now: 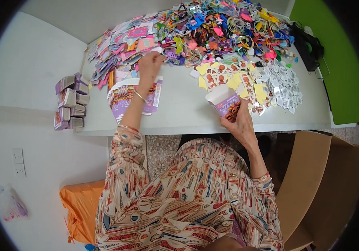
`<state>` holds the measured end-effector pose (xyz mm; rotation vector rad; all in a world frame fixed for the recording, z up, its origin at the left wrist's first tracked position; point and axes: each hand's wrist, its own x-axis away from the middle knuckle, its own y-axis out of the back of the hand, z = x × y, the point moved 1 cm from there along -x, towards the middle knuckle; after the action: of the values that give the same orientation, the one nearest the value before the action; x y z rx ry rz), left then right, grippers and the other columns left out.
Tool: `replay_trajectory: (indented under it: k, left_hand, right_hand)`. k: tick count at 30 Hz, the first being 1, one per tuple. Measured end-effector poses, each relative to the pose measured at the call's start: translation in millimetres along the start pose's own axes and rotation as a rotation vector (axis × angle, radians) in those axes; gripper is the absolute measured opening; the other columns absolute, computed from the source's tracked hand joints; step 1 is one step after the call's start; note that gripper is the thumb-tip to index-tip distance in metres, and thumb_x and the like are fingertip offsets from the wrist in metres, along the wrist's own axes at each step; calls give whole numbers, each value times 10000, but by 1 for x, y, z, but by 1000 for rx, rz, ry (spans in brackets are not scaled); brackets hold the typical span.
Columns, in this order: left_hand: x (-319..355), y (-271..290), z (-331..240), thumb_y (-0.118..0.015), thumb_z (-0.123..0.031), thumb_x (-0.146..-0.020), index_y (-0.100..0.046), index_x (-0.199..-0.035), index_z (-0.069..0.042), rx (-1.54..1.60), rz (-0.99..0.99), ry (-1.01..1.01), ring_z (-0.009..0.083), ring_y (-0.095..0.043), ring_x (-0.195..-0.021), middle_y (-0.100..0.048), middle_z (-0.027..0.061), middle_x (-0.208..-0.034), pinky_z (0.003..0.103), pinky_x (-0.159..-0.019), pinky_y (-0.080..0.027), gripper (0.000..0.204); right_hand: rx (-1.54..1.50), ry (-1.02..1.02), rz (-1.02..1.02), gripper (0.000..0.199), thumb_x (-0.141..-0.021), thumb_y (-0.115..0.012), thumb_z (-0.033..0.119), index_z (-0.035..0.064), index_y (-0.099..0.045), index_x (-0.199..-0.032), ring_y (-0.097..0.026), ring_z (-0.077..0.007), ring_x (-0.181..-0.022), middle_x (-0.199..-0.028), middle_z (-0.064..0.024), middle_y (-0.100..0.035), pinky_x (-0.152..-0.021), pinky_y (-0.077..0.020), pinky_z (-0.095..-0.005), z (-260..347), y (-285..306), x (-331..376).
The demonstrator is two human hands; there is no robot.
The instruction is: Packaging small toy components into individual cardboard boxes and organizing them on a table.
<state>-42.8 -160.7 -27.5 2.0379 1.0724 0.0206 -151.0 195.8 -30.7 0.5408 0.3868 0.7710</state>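
Nearest us, low in the frame, our lap in its patterned dress fills the centre, with a brown cardboard carton (309, 175) at lower right and an orange bag (81, 205) at lower left. Just above, at the near edge of the white table (179, 117), our right hand (240, 121) grips a small purple-and-white cardboard box (225, 102), fingers wrapped round its lower end, its white flap open and facing up.

Left of centre, a stack of flat purple printed box blanks (125, 94) lies under our left forearm. Our left hand (150, 65) reaches past it to the pile of pink and purple printed cards (120, 46) in the upper left; we cannot tell whether its fingers have closed on one.

We judge this the filling step: the box is held ready while the other hand fetches an insert. Next the piece must be brought back and slid into the open mouth, keeping the box steady.

Farther off lie yellow sticker sheets (229, 77), small white printed tags (284, 85), and a heap of bright plastic toys (229, 25).
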Motion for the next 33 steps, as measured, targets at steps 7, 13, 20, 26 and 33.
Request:
replay_trajectory:
  k: [7, 13, 20, 26, 33]
  left_hand:
    - [-22, 16, 33, -724, -199, -730, -654, -1019, -53, -714, -9, -321, 338, -602, -899, -634, 160, -951, 457, -774, -493, 331]
    - [-33, 23, 47, -672, -151, -752, -647, -876, -38, -670, 56, -474, 344, -618, -836, -629, 151, -919, 450, -704, -510, 169]
    - [-23, 42, 17, -632, -125, -776, -636, -789, -44, -667, -11, -447, 339, -625, -753, -635, 125, -860, 437, -624, -512, 82]
    - [2, 44, -28, -621, -101, -823, -655, -825, -56, -514, -312, -494, 307, -632, -749, -650, 109, -825, 404, -618, -507, 56]
    - [47, 33, -33, -663, -124, -882, -652, -868, 9, 76, 55, 38, 47, -512, -640, -572, -27, -713, 202, -588, -432, 134]
  right_hand:
    - [9, 13, 51, 801, -715, -750, 227, -71, -322, -1324, -579, -292, -925, -1036, -202, -563, -843, -466, -366, 20, -1, -5]
    - [-145, -99, 60, 762, -715, -767, 239, -70, -351, -1273, -568, -291, -963, -1120, -223, -513, -853, -462, -355, 16, 5, -7]
    - [-101, 27, -82, 771, -711, -772, 222, -68, -368, -1300, -557, -297, -1011, -1136, -225, -502, -870, -461, -364, 8, 4, -13]
    - [-47, -20, -100, 736, -696, -769, 185, -50, -404, -1290, -530, -333, -1028, -1119, -212, -494, -891, -443, -389, 4, 7, -9]
    - [95, 1, -25, 731, -702, -750, 128, -50, -384, -1309, -511, -396, -1103, -1237, -251, -461, -939, -444, -420, 20, 9, -8]
